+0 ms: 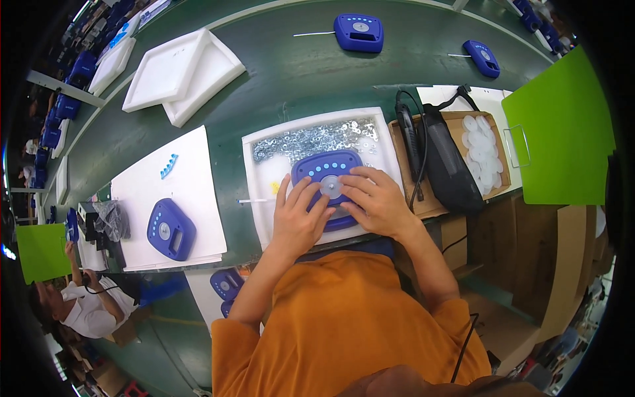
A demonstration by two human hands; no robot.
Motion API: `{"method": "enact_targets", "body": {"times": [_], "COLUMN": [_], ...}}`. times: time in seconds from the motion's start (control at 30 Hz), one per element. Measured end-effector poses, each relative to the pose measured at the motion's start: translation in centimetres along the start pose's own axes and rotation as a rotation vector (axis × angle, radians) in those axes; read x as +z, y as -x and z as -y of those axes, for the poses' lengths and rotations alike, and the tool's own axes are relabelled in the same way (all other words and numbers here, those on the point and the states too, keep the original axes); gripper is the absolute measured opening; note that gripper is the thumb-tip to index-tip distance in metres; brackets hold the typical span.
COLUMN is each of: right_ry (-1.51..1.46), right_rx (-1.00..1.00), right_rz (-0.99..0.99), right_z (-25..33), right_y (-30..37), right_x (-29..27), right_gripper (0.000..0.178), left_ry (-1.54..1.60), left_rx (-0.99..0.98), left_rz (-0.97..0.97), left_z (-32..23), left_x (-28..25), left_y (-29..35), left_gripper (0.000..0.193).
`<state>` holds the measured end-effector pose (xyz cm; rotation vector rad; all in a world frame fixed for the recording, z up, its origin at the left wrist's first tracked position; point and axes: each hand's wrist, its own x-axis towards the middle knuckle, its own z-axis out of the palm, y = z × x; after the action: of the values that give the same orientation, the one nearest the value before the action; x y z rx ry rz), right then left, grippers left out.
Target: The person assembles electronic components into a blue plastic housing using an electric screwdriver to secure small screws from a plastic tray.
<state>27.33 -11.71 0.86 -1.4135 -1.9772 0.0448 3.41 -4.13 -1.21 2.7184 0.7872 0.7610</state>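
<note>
In front of me a blue plastic housing (pixel 329 159) with a row of light-blue buttons lies on a white foam tray (pixel 256 228). At its middle sits a round translucent disc (pixel 331 187) with a small metal piece at its centre. My left hand (pixel 297 213) is closed at the disc's left edge with bent fingers. From the other side my right hand (pixel 378 202) grips the right edge, its fingertips on the disc. Many small metal washers (pixel 317 135) fill the tray's far part. A thin white stick (pixel 254 200) extends left of the housing.
Right of the tray stand a cardboard box of white discs (pixel 483 149), a black pouch (pixel 450 162) and a corded black tool (pixel 411 149). Another blue housing (pixel 170 229) lies on white sheets at left. Foam trays (pixel 169 69) and blue units (pixel 358 33) lie farther back. A person (pixel 92 304) sits at far left.
</note>
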Motion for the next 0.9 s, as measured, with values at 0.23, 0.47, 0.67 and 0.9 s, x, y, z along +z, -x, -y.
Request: {"method": "enact_targets", "body": {"times": [0.23,0.47,0.67,0.9], "right_ry": [-0.083,0.024,-0.07,0.014], "right_rx": [0.03,0.011,0.044,0.067], "right_rz": [0.202,0.148,0.195,0.134], "right_z": [1.5,0.9,2.3,2.3], "right_y": [1.1,0.8,1.6,2.5], "right_x": [0.5,0.2,0.9,1.4], "right_gripper": [0.038,0.041,0.042,0.038], "left_ry": [-0.058,0.091,-0.007,-0.007], "left_rx": [-0.026,-0.045,-0.109,-0.131], "left_rz": [-0.006,0.056,0.058,0.13], "left_z": [1.8,1.2,1.3,1.6], "left_x": [0.0,0.4,1.0,1.0], "left_y": [-0.8,0.7,0.6,0.7], "left_gripper": [0.035,0.041,0.048,0.057]}}
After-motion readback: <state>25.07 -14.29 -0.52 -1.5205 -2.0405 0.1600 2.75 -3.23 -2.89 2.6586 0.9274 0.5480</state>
